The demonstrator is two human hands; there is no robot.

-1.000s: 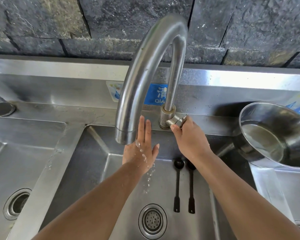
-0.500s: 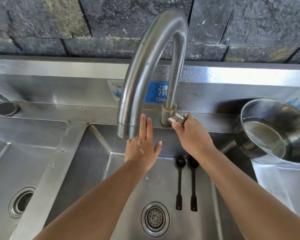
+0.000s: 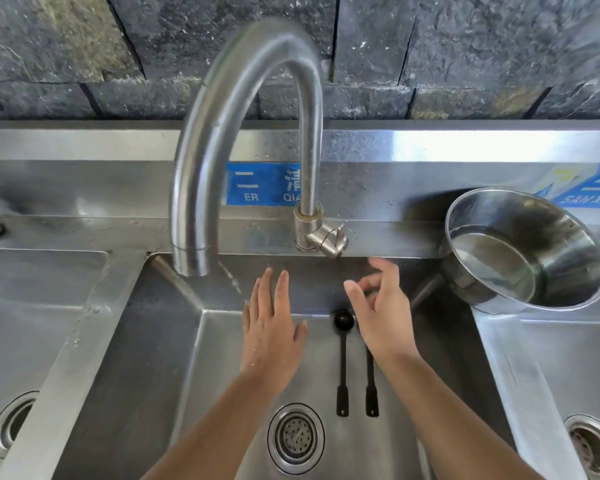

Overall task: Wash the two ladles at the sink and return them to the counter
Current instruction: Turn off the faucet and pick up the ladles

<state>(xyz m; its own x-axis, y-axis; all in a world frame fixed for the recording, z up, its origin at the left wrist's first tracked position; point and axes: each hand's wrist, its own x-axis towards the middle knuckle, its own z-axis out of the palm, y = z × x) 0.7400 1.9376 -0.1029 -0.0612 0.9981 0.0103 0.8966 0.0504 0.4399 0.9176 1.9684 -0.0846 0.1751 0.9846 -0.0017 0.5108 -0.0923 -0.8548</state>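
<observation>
Two thin black ladles lie side by side on the floor of the middle sink basin (image 3: 160, 358), handles toward me. The left ladle (image 3: 343, 358) shows its round bowl; the right ladle (image 3: 371, 386) has its bowl hidden under my right hand. My left hand (image 3: 272, 337) is flat and open, fingers spread, hovering above the basin just right of the tap spout. My right hand (image 3: 381, 313) hangs below the tap lever (image 3: 329, 237), fingers loosely curled and apart, holding nothing. No water runs from the steel gooseneck tap (image 3: 222, 133).
A steel pot (image 3: 523, 251) with some water leans on the divider at the right. Round drains sit in the middle basin (image 3: 296, 438), the left basin (image 3: 11, 424) and the right basin (image 3: 593, 445). A dark stone wall rises behind the steel backsplash.
My right hand has let go of the tap lever and dropped toward the ladles. The water dripping over my left hand has stopped, and that hand has moved right, away from the spout.
</observation>
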